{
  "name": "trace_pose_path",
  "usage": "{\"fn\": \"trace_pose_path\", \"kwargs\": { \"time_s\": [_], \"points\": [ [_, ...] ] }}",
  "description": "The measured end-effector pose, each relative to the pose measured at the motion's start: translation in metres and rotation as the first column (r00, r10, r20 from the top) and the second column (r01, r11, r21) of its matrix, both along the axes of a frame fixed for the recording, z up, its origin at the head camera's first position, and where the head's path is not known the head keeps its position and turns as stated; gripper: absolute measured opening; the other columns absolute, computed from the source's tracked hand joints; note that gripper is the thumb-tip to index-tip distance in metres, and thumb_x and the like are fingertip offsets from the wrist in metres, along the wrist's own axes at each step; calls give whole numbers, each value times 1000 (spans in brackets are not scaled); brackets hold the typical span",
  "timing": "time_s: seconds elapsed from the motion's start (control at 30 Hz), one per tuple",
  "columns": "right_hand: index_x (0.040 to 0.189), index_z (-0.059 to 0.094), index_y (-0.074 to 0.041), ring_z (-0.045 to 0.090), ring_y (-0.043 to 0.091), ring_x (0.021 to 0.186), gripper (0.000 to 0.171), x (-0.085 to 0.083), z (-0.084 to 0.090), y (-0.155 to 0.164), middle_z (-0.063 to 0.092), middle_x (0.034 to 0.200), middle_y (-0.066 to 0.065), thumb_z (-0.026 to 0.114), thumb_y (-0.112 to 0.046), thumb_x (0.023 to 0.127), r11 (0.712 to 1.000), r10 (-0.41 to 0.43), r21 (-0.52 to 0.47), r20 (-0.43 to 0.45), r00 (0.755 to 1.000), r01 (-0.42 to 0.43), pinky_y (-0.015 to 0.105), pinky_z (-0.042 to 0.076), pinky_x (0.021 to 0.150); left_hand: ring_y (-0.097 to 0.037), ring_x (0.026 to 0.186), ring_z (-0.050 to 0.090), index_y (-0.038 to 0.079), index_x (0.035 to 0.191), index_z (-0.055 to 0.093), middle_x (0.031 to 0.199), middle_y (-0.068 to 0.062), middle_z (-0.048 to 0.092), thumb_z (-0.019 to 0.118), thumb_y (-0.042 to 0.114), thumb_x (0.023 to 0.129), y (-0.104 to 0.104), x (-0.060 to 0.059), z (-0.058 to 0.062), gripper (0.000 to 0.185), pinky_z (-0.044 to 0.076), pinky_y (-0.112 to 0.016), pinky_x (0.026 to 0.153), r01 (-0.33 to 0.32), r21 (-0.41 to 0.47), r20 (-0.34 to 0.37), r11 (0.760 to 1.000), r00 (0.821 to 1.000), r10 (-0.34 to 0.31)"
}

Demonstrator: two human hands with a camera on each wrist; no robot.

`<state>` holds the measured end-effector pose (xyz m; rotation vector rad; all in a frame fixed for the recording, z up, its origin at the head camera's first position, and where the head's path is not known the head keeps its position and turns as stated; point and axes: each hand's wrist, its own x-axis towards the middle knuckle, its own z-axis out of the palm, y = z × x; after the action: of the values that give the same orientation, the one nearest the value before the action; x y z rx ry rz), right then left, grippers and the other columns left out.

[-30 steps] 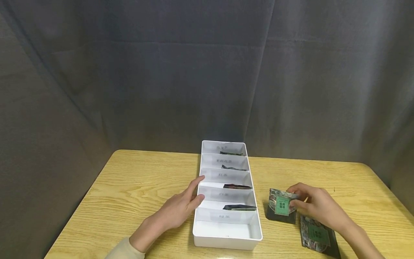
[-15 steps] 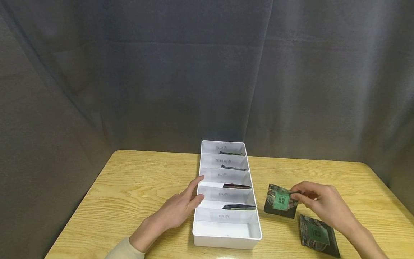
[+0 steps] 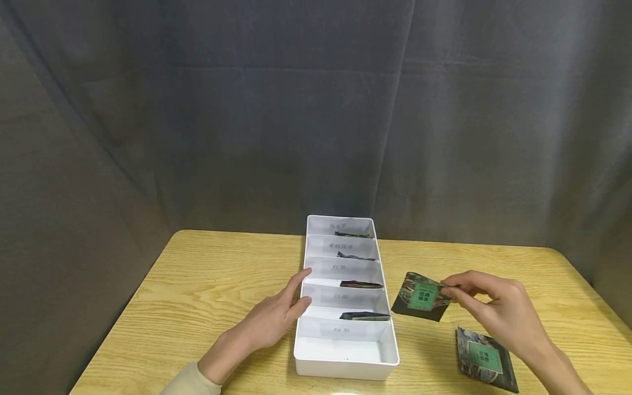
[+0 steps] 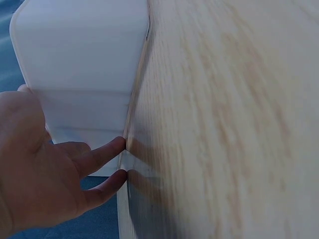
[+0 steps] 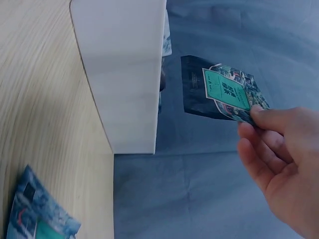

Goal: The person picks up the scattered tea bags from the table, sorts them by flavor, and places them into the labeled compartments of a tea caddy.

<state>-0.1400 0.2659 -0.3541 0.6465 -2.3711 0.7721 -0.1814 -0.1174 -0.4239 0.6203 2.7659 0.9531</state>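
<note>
My right hand [image 3: 486, 307] pinches a dark tea packet with a green label [image 3: 421, 297] by its right edge and holds it above the table, just right of the white divided box [image 3: 345, 359]. In the right wrist view the same tea packet [image 5: 219, 89] hangs from my right hand's fingertips [image 5: 259, 117] beside the white divided box [image 5: 124, 74]. My left hand [image 3: 276, 318] rests with straight fingers against the box's left wall; its fingers [image 4: 102, 154] touch the white box [image 4: 84, 69] in the left wrist view. The box has several labelled compartments, some holding a dark packet.
A second dark packet with a green label [image 3: 485, 359] lies flat on the wooden table [image 3: 197, 285] near its front right edge, also seen as that packet [image 5: 37, 214] in the right wrist view. A dark grey curtain [image 3: 316, 109] hangs behind the table.
My right hand has lifted the tea packet off the table and carried it up and to the left, toward the box. The left hand has stayed in place.
</note>
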Motion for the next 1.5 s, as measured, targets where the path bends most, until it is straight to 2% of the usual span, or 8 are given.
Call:
{"fn": "trace_pose_path", "kwargs": {
  "time_s": [0.5,0.77,0.87,1.03,1.13,1.3,1.37,1.5],
  "points": [
    [91,76,-18,65,-4,71,44,3,2,-22,76,84,-5,81,18,66,978,182,-97,-56,982,-187,10,50,62,-17,70,57,40,157,10,128,-20,65,30,55,106,-1,-1,0,57,47,-38,69,8,-3,7,1000,1000,-8],
    [91,74,-19,66,-5,73,44,8,4,-38,75,84,-6,81,17,66,962,256,-83,-60,965,-261,11,52,63,-16,64,55,43,157,8,127,-20,65,30,56,106,-1,-1,1,57,46,-38,68,20,-3,27,1000,999,-20],
    [92,75,-16,67,-3,73,42,11,4,-45,75,83,-3,80,18,67,945,308,-100,-60,950,-313,11,52,63,-17,71,59,41,157,8,132,-21,63,29,56,106,-1,-1,0,58,48,-41,73,20,-11,21,1000,1000,-19],
    [92,75,-17,68,-1,73,39,14,3,-51,75,84,-5,79,16,71,943,318,-103,-13,948,-318,12,53,64,-29,95,68,40,158,8,140,-22,57,28,57,105,-1,-1,0,58,50,-50,87,17,-13,10,1000,1000,-17],
    [93,75,-15,68,0,73,34,11,-1,-54,75,83,-3,80,12,73,927,353,-107,-71,933,-359,11,52,64,-34,103,68,40,158,8,141,-23,55,27,57,105,-1,-1,-1,59,50,-52,92,17,-12,6,1000,1000,-17],
    [95,75,-13,66,-1,70,7,6,-8,-59,74,80,-2,76,-11,88,899,409,-91,-170,896,-428,10,48,61,-33,102,68,39,158,8,141,-22,56,27,58,105,-1,0,0,59,50,-52,90,19,-15,5,1000,1000,-19],
    [95,75,-15,62,-4,70,5,7,-8,-61,74,80,-3,73,-15,90,901,412,-83,-147,899,-426,8,45,59,-31,98,68,40,158,8,141,-22,56,27,58,105,-1,-1,0,59,51,-50,87,20,-15,11,1000,1000,-20],
    [97,75,-18,56,-7,69,23,12,-8,-64,73,82,-6,78,-1,82,914,397,-69,-62,916,-401,7,42,58,-27,91,68,39,158,8,140,-22,57,28,55,106,-1,0,1,58,51,-48,82,19,-18,15,1000,1000,-19]
  ]
}}
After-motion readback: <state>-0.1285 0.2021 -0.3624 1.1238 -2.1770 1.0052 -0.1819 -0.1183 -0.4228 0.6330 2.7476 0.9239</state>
